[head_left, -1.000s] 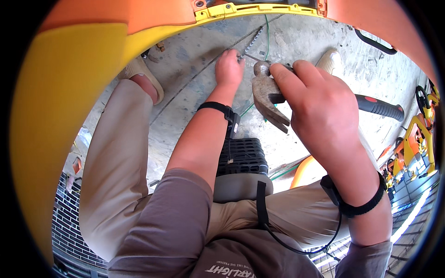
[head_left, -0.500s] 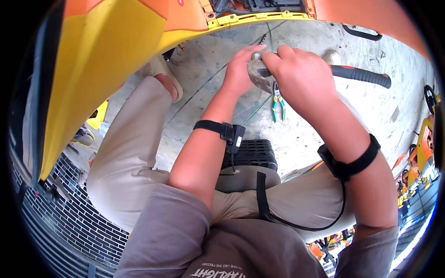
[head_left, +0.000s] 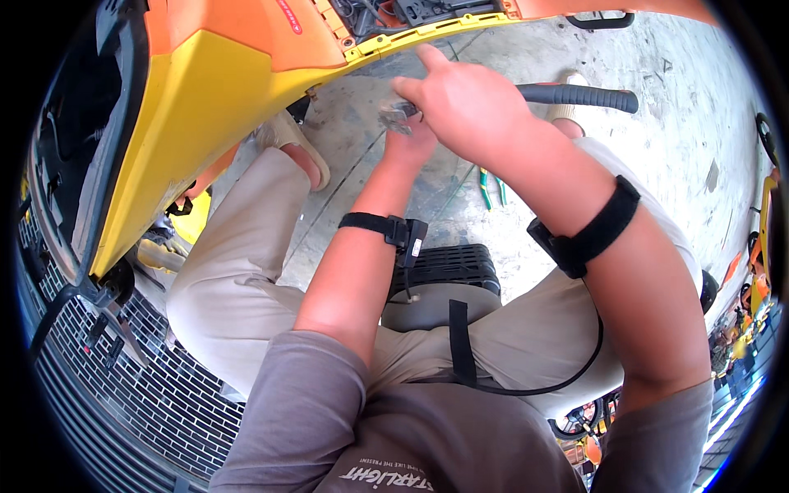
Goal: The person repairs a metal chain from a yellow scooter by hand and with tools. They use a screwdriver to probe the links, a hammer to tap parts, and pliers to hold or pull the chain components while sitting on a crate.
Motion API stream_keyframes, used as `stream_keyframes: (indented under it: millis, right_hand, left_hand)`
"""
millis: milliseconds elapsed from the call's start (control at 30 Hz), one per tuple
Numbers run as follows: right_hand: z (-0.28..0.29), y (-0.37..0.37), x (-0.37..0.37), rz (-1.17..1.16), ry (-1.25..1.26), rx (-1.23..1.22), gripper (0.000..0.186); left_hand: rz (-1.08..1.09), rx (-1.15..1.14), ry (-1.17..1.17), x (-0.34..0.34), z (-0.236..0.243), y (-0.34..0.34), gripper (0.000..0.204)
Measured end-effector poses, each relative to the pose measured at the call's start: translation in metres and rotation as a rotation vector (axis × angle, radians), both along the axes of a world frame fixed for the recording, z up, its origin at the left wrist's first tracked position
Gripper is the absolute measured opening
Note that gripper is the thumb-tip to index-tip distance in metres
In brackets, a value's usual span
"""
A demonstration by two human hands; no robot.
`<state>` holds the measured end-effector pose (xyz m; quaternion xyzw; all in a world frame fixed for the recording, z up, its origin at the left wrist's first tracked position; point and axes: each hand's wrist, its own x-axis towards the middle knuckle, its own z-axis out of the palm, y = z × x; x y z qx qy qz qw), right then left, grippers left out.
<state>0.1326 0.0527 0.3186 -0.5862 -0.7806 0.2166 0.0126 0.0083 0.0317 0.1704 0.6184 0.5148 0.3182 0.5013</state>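
My right hand (head_left: 472,103) is closed round a hammer close to its head, with a finger and the thumb stretched past it. The worn metal hammer head (head_left: 397,117) shows beside my left wrist. The hammer's black and red handle (head_left: 579,96) sticks out to the right behind my right hand. My left hand (head_left: 411,146) is just beneath the hammer head, its fingers hidden behind the head and my right hand. Pliers with green and yellow grips (head_left: 491,189) lie on the floor below, partly covered by my right forearm.
A yellow and orange vehicle panel (head_left: 205,115) curves across the left and far side. Dark parts (head_left: 427,12) sit in an opening at the top. A black slatted crate-like object (head_left: 456,267) stands between my legs. Bare concrete floor (head_left: 657,156) lies at right.
Both hands and the hammer have shifted left and farther toward the panel in view. My right hand now covers my left fingers. More of the panel and dark parts shows as the view has turned.
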Motion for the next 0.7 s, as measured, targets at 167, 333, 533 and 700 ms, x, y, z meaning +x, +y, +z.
stream_keyframes:
  millis: [167, 333, 533, 700]
  right_hand:
    - [0.024, 0.020, 0.022, -0.010, 0.136, 0.084, 0.021]
    - [0.073, 0.039, 0.055, -0.092, 0.235, -0.160, 0.023]
    - [0.045, 0.015, 0.061, -0.167, 0.319, -0.080, 0.024]
    - [0.036, 0.008, 0.061, -0.219, 0.289, -0.130, 0.025]
  left_hand:
    - [0.061, -0.094, -0.081, -0.010, 0.000, 0.002, 0.009]
    - [0.077, -0.170, -0.229, -0.013, -0.006, 0.004, 0.012]
    - [0.052, -0.143, -0.282, -0.013, -0.014, 0.003, 0.010]
    - [0.031, -0.117, -0.203, -0.007, -0.002, 0.000, 0.008]
